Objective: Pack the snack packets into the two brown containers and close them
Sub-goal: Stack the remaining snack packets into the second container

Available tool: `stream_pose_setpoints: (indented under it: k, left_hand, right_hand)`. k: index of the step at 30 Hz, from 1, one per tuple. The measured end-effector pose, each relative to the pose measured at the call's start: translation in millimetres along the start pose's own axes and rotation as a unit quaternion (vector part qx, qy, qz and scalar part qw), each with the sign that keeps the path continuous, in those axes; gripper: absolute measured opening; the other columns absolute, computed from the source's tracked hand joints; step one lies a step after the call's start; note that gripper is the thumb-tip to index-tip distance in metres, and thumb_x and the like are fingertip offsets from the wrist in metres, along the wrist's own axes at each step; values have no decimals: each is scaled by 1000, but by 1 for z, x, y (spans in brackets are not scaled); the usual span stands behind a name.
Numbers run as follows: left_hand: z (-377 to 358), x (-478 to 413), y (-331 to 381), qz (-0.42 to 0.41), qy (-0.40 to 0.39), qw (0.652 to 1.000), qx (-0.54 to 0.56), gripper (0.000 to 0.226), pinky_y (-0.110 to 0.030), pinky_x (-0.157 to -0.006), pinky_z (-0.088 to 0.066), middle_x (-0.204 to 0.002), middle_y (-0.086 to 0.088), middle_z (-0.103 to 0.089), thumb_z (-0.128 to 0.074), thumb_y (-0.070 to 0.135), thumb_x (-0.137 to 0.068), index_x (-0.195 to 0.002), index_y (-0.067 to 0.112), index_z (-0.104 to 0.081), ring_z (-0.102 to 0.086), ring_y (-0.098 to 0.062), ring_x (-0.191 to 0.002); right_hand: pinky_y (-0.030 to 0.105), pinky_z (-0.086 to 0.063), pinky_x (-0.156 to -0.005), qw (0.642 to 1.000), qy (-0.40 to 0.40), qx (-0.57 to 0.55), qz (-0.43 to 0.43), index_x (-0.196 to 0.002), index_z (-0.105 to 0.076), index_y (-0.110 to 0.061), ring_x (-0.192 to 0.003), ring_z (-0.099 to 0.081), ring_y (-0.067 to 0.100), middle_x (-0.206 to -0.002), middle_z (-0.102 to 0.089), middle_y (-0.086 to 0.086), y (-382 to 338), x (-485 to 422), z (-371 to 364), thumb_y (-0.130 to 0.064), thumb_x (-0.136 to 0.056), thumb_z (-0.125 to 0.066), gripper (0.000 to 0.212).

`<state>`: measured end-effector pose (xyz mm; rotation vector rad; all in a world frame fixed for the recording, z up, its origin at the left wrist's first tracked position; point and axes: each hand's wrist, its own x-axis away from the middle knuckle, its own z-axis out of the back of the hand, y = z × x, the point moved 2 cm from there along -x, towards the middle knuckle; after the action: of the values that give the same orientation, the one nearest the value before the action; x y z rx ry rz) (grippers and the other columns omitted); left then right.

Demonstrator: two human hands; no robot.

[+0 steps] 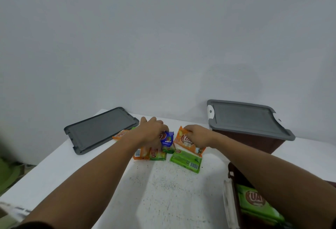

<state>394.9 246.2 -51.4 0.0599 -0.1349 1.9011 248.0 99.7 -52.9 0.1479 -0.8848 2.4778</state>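
On the white table (163,192), the left hand (151,130) curls its fingers round a blue packet (168,138); the right hand (199,136) pinches an orange packet (182,140).

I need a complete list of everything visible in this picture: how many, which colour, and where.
table: one, white, speckled, under everything.
loose lid: one, grey, flat at table's left.
closed container: one, brown, grey lid, back right.
open container: one, brown, near right, green packet inside.
orange packets: at least three, table middle.
green packets: at least three, table middle.
blue packet: one, table middle.
left hand: one, holds the blue packet.
right hand: one, pinches an orange packet.
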Motion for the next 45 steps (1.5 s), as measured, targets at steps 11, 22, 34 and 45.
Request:
stream_pose_setpoints:
  k: [11, 22, 34, 45]
  left_hand:
    - [57, 43, 63, -52, 66, 996, 36, 71, -46, -105, -31, -130, 7, -49, -76, 46, -80, -141, 30, -44, -55, -16, -112]
    - [80, 57, 196, -159, 49, 984, 65, 68, -40, -102, -32, -128, 10, -64, -76, 56, -79, -138, 32, -53, -59, -12, -111]
    - [43, 63, 309, -184, -129, 967, 121, 67, -34, -89, -57, -122, 9, -62, -84, 49, -76, -134, 33, -55, -61, -12, -106]
    - [3, 82, 336, -154, -155, 972, 90, 57, -32, -99, -47, -141, 2, -58, -71, 36, -92, -145, 28, -52, -56, -18, -123]
  right_hand:
    - [32, -54, -86, 989, 62, 128, 33, -137, -39, -26, -99, -59, 15, -119, -56, -2, -1, 96, 36, -42, -74, -84, 79]
    - [25, -49, -83, 989, 70, 130, -2, -135, -52, -33, -97, -60, 5, -116, -63, -11, 61, 240, 79, -43, -68, -88, 76]
    - [24, -53, -89, 987, -56, 148, -23, -133, -55, -31, -103, -60, 8, -118, -61, -12, 148, 310, 60, -44, -74, -85, 67]
    - [32, -50, -102, 980, -112, 162, 13, -136, -57, -31, -115, -57, 10, -133, -59, -8, 193, 308, 14, -38, -85, -75, 54]
